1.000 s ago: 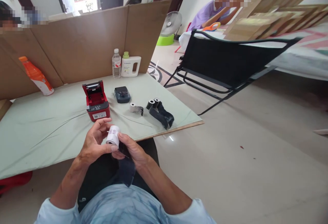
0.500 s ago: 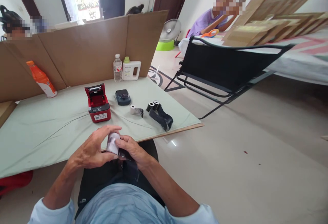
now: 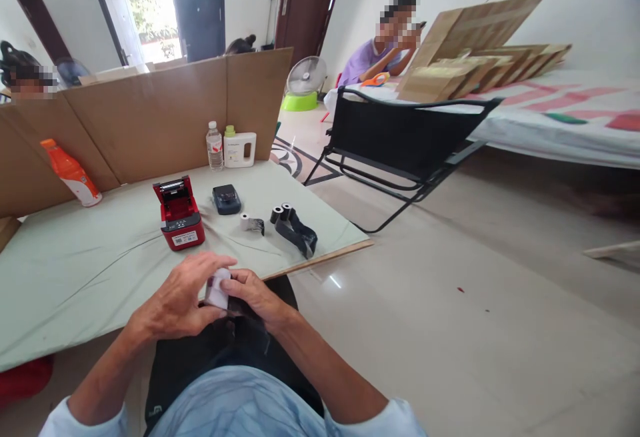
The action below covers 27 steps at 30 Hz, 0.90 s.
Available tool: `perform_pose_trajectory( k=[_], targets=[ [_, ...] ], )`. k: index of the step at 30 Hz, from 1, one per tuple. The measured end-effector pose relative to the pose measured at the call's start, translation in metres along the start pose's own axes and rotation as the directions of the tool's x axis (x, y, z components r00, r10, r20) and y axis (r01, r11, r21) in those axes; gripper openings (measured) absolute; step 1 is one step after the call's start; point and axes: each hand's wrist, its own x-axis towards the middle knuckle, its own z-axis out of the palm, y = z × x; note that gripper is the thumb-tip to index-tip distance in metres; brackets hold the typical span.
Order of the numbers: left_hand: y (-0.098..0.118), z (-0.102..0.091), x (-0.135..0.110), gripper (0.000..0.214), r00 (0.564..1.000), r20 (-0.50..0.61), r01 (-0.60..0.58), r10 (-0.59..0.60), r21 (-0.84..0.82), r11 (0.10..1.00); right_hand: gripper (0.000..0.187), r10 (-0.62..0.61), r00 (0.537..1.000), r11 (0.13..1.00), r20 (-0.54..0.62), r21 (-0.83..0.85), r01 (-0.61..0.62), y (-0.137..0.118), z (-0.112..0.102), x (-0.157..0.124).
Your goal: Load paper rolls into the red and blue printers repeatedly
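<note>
Over my lap, at the table's front edge, both hands hold a white roll [image 3: 217, 290], apparently paper. My left hand [image 3: 185, 297] curves round its left side, with thumb below and fingers above. From the right, my right hand [image 3: 257, 297] grips it with the thumb pressed on its face. A dark, glossy strip [image 3: 253, 334] hangs below the right hand; where it joins the roll is hidden. Just beyond my hands stands a small red printer [image 3: 183, 224] with its lid raised and its bay showing.
On the table [image 3: 110, 250] lie a dark, box-shaped device [image 3: 227, 199], a small white roll [image 3: 245, 222] with a dark tail, and black ribbon rolls [image 3: 295, 230]. Bottles stand against a cardboard screen [image 3: 165, 117]. A black folding chair [image 3: 395, 137] is to the right; a person [image 3: 367, 60] sits beyond.
My view has turned slightly right, so the table and room shift left and a little down. Both hands keep the roll at nearly the same place, its end turned slightly.
</note>
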Motion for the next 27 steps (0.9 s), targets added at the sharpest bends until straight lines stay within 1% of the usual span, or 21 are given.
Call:
perform_pose_trajectory(
  k=[1,3,4,5,6,7,9,11,12,13,14,16,18,19,20,22,23,24,25,26,27],
  targets=[
    [-0.005,0.009,-0.001,0.065,0.998,-0.063,0.006,-0.015,-0.145,0.989,0.060,-0.001,1.000,0.997,0.012,0.082,0.000,0.004,0.001,-0.001],
    [-0.016,0.025,-0.003,0.077,0.979,-0.183,-0.003,-0.089,-0.451,0.893,0.061,-0.026,0.999,0.976,0.029,0.218,0.019,0.012,0.002,-0.002],
    [-0.020,0.031,-0.004,0.080,0.968,-0.215,-0.010,-0.133,-0.556,0.831,0.061,-0.042,0.999,0.966,0.031,0.255,0.033,0.015,0.002,-0.002],
    [-0.023,0.035,-0.006,0.081,0.961,-0.222,-0.006,-0.164,-0.612,0.791,0.061,-0.050,0.998,0.963,0.029,0.267,0.041,0.016,0.001,-0.003],
    [-0.024,0.035,-0.007,0.081,0.962,-0.205,0.018,-0.182,-0.613,0.790,0.061,-0.043,0.999,0.966,0.026,0.257,0.035,0.017,0.000,-0.004],
    [-0.023,0.032,-0.008,0.080,0.969,-0.168,0.058,-0.181,-0.557,0.829,0.060,-0.023,0.999,0.973,0.022,0.230,0.018,0.017,-0.001,-0.005],
    [-0.016,0.022,-0.010,0.073,0.987,-0.073,0.114,-0.143,-0.303,0.946,0.059,0.029,1.000,0.988,0.004,0.153,-0.030,0.017,-0.004,-0.006],
    [-0.009,0.012,-0.011,0.063,0.996,0.005,0.090,-0.089,-0.026,0.996,0.058,0.060,0.998,0.994,-0.007,0.093,-0.059,0.019,-0.007,-0.007],
    [-0.006,0.009,-0.012,0.060,0.998,0.024,0.063,-0.064,0.054,0.997,0.059,0.064,0.998,0.995,-0.003,0.081,-0.064,0.021,-0.009,-0.006],
    [-0.005,0.007,-0.013,0.060,0.998,0.029,0.044,-0.047,0.086,0.995,0.061,0.064,0.998,0.995,0.005,0.078,-0.064,0.023,-0.011,-0.006],
    [-0.006,0.007,-0.014,0.061,0.999,0.026,0.044,-0.046,0.080,0.996,0.064,0.065,0.998,0.995,0.015,0.081,-0.066,0.026,-0.012,-0.005],
    [-0.013,0.013,-0.016,0.065,0.996,0.008,0.092,-0.092,0.012,0.996,0.066,0.081,0.996,0.992,0.031,0.092,-0.083,0.032,-0.014,-0.003],
    [-0.024,0.023,-0.019,0.069,0.986,-0.026,0.163,-0.167,-0.101,0.981,0.065,0.115,0.993,0.986,0.041,0.117,-0.119,0.038,-0.014,0.000],
    [-0.031,0.030,-0.021,0.070,0.979,-0.050,0.188,-0.200,-0.189,0.964,0.065,0.130,0.990,0.981,0.049,0.142,-0.135,0.041,-0.013,0.001],
    [-0.038,0.036,-0.023,0.073,0.970,-0.080,0.194,-0.228,-0.304,0.933,0.065,0.131,0.990,0.975,0.047,0.177,-0.137,0.043,-0.013,0.003],
    [-0.052,0.049,-0.026,0.081,0.951,-0.141,0.154,-0.274,-0.553,0.819,0.067,0.110,0.993,0.961,0.031,0.250,-0.114,0.047,-0.011,0.006],
    [-0.057,0.053,-0.027,0.085,0.943,-0.157,0.125,-0.292,-0.645,0.754,0.066,0.099,0.995,0.957,0.020,0.272,-0.100,0.048,-0.011,0.008],
    [-0.062,0.054,-0.028,0.087,0.940,-0.156,0.115,-0.304,-0.694,0.711,0.065,0.095,0.995,0.956,0.012,0.277,-0.095,0.049,-0.011,0.010],
    [-0.064,0.052,-0.029,0.088,0.941,-0.139,0.132,-0.310,-0.690,0.711,0.064,0.106,0.994,0.959,0.016,0.262,-0.107,0.048,-0.013,0.012],
    [-0.064,0.048,-0.029,0.087,0.947,-0.107,0.172,-0.304,-0.629,0.758,0.063,0.134,0.990,0.964,0.033,0.227,-0.138,0.047,-0.015,0.014],
    [-0.061,0.042,-0.029,0.084,0.955,-0.065,0.216,-0.288,-0.511,0.832,0.062,0.171,0.984,0.969,0.053,0.173,-0.177,0.045,-0.017,0.016]
  ],
)
